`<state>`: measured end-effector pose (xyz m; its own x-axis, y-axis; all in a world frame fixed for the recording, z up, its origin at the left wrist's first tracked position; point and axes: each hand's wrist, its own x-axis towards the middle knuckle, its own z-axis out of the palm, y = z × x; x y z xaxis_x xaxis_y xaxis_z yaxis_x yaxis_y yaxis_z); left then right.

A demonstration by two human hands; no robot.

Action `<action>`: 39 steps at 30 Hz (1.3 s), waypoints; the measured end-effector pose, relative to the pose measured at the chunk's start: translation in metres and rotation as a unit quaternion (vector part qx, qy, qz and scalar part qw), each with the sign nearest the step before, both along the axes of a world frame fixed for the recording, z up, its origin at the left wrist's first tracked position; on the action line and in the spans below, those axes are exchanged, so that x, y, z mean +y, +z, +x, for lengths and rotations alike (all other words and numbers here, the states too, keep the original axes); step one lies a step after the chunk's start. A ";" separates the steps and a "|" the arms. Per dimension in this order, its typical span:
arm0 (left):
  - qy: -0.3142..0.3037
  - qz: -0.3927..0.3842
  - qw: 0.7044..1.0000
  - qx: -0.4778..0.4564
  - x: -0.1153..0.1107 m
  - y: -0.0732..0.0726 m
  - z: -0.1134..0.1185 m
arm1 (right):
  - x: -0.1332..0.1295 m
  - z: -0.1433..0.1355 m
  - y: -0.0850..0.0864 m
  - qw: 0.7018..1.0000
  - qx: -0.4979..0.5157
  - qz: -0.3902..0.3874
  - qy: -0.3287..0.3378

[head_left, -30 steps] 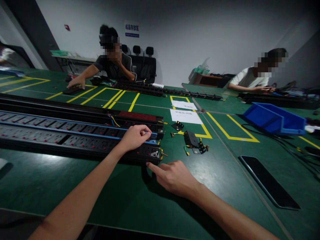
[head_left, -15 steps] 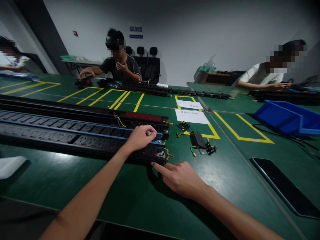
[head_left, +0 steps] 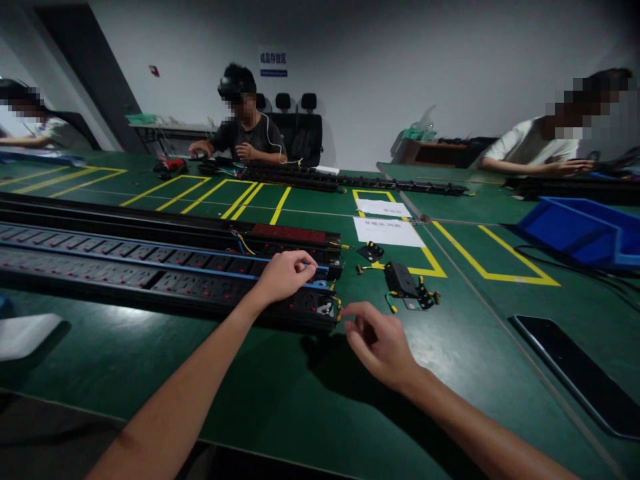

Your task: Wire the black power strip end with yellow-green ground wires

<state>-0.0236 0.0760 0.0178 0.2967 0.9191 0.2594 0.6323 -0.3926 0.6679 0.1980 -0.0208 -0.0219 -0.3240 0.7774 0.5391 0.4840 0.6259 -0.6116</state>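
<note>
A long black power strip [head_left: 165, 283] with red-marked sockets lies across the green table [head_left: 280, 393]. My left hand [head_left: 285, 275] curls over the top of its right end and grips it. My right hand [head_left: 380, 340] is just right of that end, thumb and forefinger pinched on a short yellow wire [head_left: 339, 307] that sticks out of the strip. Further right lie a small black box with yellow-green wires [head_left: 403, 281] and a small black end piece [head_left: 371, 251].
More long strips [head_left: 150, 227] lie behind the near one. Two white papers [head_left: 387, 231], a blue bin [head_left: 580, 230], a flat black panel [head_left: 575, 373] and a white object [head_left: 25, 333] sit around. Three people work at the far side [head_left: 247, 133], right [head_left: 535, 150] and left [head_left: 30, 130].
My right hand has lifted off the table from under the strip's end corner and moved up to the yellow wire, fingers now pinched. The left hand stayed put. The view shifted slightly.
</note>
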 end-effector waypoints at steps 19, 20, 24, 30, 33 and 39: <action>0.001 0.001 1.000 0.021 0.000 0.005 0.001 | 0.031 0.007 0.003 0.979 -0.044 -0.176 -0.093; 0.002 0.001 1.000 0.020 0.000 0.006 0.001 | 0.030 0.006 0.006 0.977 -0.070 -0.177 -0.092; 0.002 0.007 1.000 0.019 0.000 0.006 0.001 | 0.029 0.003 0.015 0.968 -0.145 -0.182 -0.096; 0.006 0.002 1.000 0.029 0.001 0.005 0.001 | 0.030 -0.001 0.015 0.965 -0.177 -0.169 -0.094; 0.009 -0.002 1.000 0.024 0.000 0.006 0.001 | 0.030 -0.003 0.013 0.963 -0.175 -0.177 -0.100; 0.011 -0.019 1.000 0.014 0.000 0.008 0.002 | 0.029 -0.004 0.011 0.962 -0.155 -0.196 -0.113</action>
<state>-0.0219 0.0762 0.0254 0.2828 0.9346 0.2156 0.6598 -0.3527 0.6635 0.1941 0.0081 -0.0106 -0.2212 0.9706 0.0944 0.7774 0.2340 -0.5839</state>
